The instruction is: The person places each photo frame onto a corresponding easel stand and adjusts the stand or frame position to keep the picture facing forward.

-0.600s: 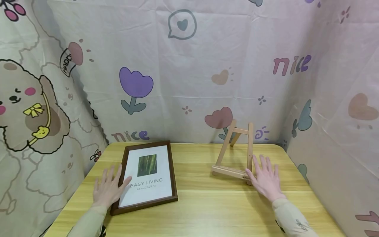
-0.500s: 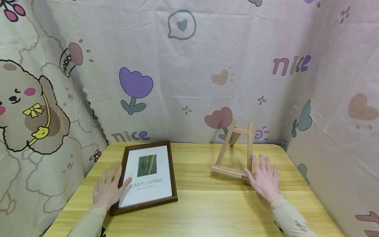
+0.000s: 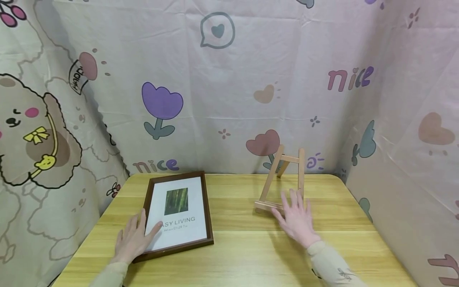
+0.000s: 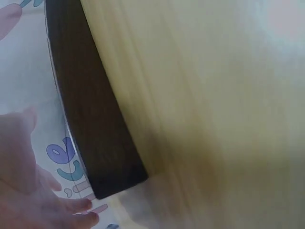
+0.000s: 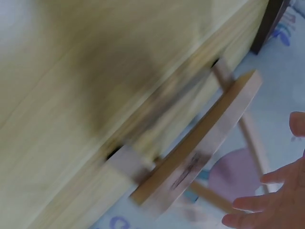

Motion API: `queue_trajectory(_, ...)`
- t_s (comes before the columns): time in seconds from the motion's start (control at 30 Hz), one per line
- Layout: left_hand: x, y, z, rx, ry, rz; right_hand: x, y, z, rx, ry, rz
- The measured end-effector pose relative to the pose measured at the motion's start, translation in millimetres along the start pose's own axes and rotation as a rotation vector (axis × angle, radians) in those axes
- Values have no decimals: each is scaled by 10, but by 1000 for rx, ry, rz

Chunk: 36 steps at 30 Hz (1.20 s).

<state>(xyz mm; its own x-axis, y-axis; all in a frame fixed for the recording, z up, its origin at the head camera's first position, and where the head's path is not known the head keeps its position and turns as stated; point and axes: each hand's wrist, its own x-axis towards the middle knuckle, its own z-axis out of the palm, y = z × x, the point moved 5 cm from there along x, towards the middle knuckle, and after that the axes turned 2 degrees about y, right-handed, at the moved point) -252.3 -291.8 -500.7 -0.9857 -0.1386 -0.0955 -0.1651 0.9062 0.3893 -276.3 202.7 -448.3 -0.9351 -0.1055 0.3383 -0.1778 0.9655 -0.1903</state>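
Observation:
A picture frame point(image 3: 178, 213) with a brown border, a green picture and printed lettering lies on the left of the table. My left hand point(image 3: 132, 242) is at its lower left corner, fingers spread, thumb over the white face; whether it touches is unclear. In the left wrist view the dark frame edge point(image 4: 95, 105) runs past that hand's fingers point(image 4: 78, 205). A small wooden easel point(image 3: 269, 179) stands at the right. Before its ledge my right hand point(image 3: 297, 221) hovers with fingers spread, covering the ledge's right part. The right wrist view shows the ledge point(image 5: 200, 143) apart from the fingers.
The wooden table point(image 3: 236, 255) has a yellow, glossy top. A printed cloth curtain point(image 3: 229, 79) hangs behind it and along both sides. The easel's top stands near the back curtain.
My right hand has moved left, from beside the easel to in front of its ledge. The left hand has shifted slightly nearer to me. Frame and easel stay in place; the view has turned slightly.

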Motion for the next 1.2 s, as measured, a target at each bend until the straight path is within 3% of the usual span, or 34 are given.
queue_trajectory(0.23, 9, -27, 77, -58, -53, -50, 68, -356, 171, 75, -36, -53)
queue_trajectory(0.4, 23, -57, 119, -168, -111, -82, 102, -628, 286, 157, -76, -87)
queue_trajectory(0.6, 42, -78, 151, -249, -124, -94, 124, -919, 424, 225, -137, -136)
queue_trajectory(0.87, 59, -143, 147, -336, -138, -111, 145, -1195, 630, 465, -307, -156)
queue_trajectory(1.2, 82, -278, 173, -380, -183, -133, 174, -1469, 863, 578, -489, -148)
